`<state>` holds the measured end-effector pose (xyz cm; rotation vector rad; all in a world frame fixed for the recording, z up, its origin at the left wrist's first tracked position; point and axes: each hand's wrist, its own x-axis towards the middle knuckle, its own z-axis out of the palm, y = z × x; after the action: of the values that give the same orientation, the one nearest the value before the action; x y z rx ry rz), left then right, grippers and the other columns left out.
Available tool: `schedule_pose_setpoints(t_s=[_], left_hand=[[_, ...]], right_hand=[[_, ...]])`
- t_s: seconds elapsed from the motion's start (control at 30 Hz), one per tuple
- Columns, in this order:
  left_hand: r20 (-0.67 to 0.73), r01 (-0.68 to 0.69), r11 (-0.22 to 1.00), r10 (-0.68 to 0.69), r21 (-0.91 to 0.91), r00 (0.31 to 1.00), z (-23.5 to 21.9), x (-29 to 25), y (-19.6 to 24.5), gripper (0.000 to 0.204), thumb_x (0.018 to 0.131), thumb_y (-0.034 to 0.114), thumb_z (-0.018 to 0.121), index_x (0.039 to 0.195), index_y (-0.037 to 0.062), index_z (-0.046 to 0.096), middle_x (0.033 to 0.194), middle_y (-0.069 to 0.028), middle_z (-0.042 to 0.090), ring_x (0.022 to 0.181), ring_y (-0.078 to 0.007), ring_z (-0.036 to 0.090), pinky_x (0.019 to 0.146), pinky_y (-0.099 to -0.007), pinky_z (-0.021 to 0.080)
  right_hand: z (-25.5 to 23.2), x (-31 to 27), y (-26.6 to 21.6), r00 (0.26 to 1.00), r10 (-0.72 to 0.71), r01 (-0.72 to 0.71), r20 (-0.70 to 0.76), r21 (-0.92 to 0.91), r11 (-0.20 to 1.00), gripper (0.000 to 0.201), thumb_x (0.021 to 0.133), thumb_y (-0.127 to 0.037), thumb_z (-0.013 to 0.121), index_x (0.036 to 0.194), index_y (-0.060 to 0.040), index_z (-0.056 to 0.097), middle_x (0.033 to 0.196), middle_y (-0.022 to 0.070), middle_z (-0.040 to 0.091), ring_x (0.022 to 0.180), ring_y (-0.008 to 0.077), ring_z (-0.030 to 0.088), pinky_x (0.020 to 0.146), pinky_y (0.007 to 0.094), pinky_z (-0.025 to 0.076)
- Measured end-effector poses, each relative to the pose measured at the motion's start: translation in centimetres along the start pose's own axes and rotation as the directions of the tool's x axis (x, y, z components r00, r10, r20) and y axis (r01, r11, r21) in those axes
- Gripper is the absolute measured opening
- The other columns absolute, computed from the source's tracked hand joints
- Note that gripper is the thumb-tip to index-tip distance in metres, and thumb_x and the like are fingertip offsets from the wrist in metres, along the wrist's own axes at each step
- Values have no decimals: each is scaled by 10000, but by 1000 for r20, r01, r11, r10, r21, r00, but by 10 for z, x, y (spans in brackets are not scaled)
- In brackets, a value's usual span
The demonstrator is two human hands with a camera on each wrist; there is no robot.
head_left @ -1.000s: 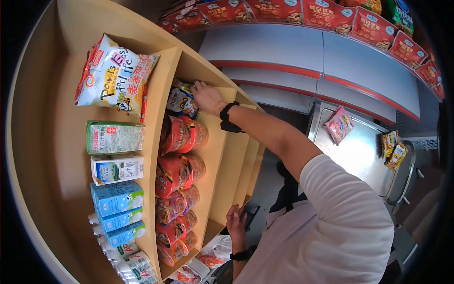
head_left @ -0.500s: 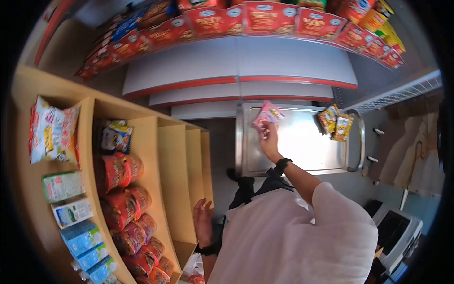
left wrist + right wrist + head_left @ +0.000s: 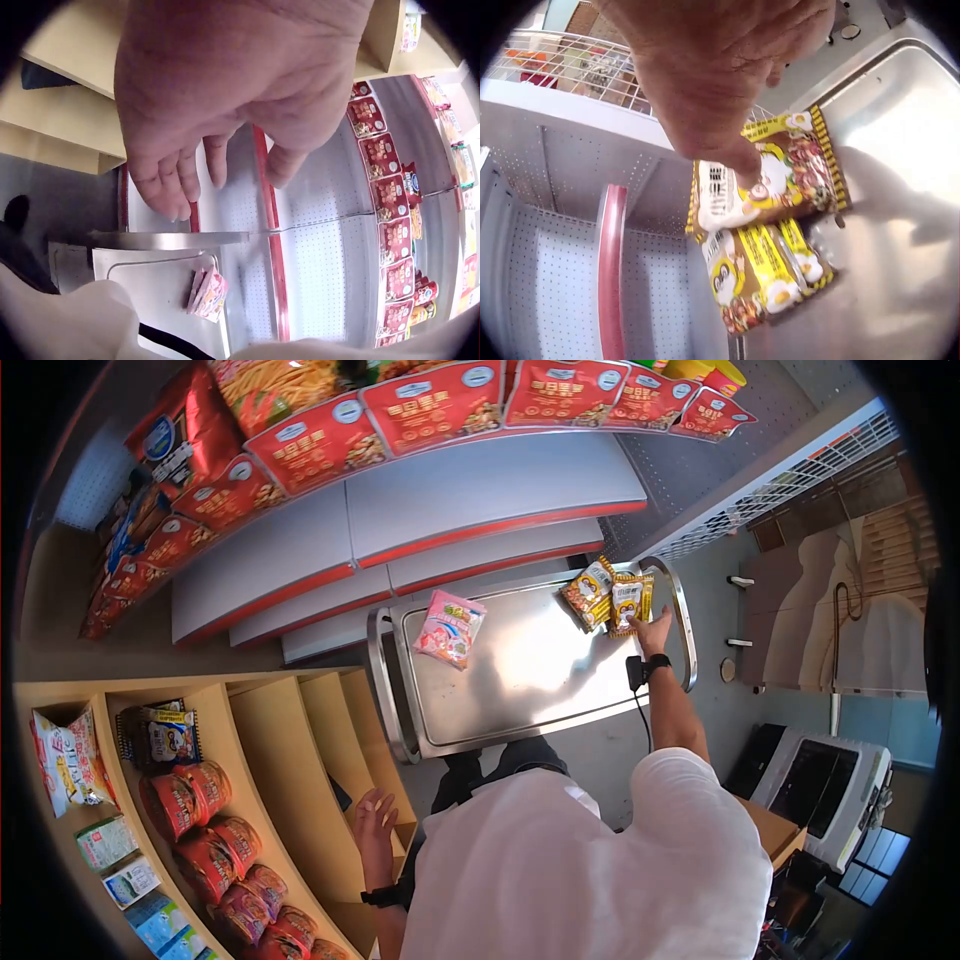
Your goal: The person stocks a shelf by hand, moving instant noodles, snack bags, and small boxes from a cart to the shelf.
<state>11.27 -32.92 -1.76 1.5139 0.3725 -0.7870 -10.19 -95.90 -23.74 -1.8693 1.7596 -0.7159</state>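
At the right end of the metal tray cart [image 3: 530,700], my right hand [image 3: 655,632] pinches a yellow-and-brown snack packet [image 3: 628,603]. In the right wrist view the thumb lies across the front of this snack packet [image 3: 795,176], while the other fingers are mostly hidden. More packets of the same kind [image 3: 761,277] lie beside and under it. A pink snack packet [image 3: 450,628] lies at the cart's left end. My left hand [image 3: 375,822] hangs near the wooden shelf with loosely bent fingers and holds nothing, as the left wrist view also shows.
The wooden shelf [image 3: 270,760] at left holds red noodle tubs [image 3: 190,800], dark blue snack packets [image 3: 170,738], drink cartons [image 3: 108,842] and a chip bag [image 3: 72,762]. Red pouches [image 3: 430,405] line the rack behind the cart. A metal handle [image 3: 388,685] rises at the cart's left end.
My right hand has left the dark blue packets on the wooden shelf, passed over the pink packet and reached the yellow-and-brown packets. The head view has turned right; the left hand stays low.
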Motion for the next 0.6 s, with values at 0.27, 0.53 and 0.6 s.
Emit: schedule_pose_setpoints(t_s=[0.27,0.53,0.6], left_hand=[[42,21,998,-24,58,999,37,3,4,458,1069,392,515,1380,55,506,1399,-108,547,1277,-251,562,1035,-389,448],[73,4,997,-9,81,997,47,13,11,484,1047,450,535,1364,84,533,1404,-97,563,1286,-250,553,1002,-379,455],[80,7,999,-11,54,997,46,15,9,472,1051,438,533,1361,82,533,1397,-95,568,1276,-244,559,1006,-375,458]], right_hand=[[27,53,44,924,118,-194,363,181,964,968,655,-166,927,1420,120,409,1329,247,592,1172,312,617,997,369,494],[-29,-7,29,826,104,-388,554,425,818,279,904,-110,750,1140,31,697,1007,68,727,884,131,673,791,292,545],[-35,-21,21,823,144,-503,549,587,635,319,928,-92,722,1214,33,655,1097,95,710,916,150,687,814,295,563]])
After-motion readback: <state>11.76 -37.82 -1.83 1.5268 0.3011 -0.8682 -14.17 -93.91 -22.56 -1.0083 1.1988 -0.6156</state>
